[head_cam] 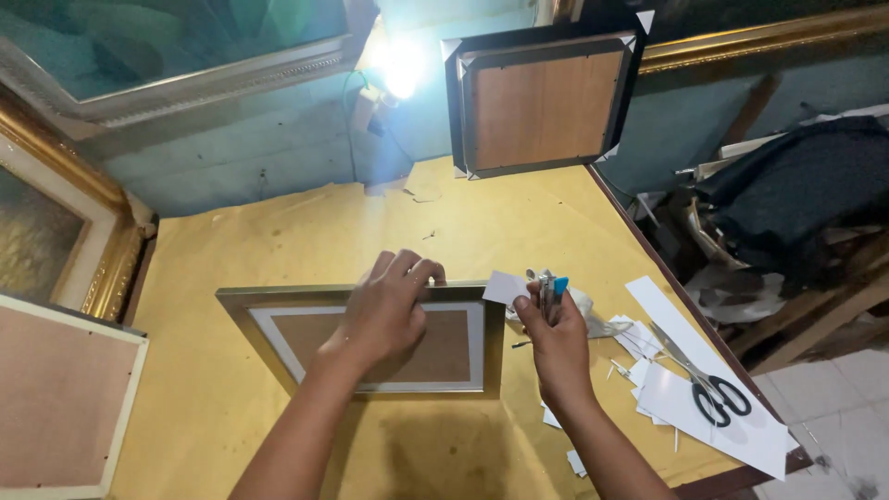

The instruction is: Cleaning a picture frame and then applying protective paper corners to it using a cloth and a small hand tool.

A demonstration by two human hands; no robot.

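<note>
A picture frame (264,319) with a metallic rim, white mat and brown backing lies flat on the yellow-papered table (278,241). My left hand (389,310) rests on its upper right part, fingers curled over the top edge. My right hand (556,338) hovers just past the frame's right corner, gripping a small metal tool with a blue tip (550,289). A small white paper piece (505,287) sits at that hand's fingertips against the frame's corner.
Black-handled scissors (708,389) lie on white paper strips and scraps (732,421) at the table's right edge. A dark frame with brown backing (542,102) leans at the back wall. More frames stand at the left (56,398). Clutter sits beyond the right edge.
</note>
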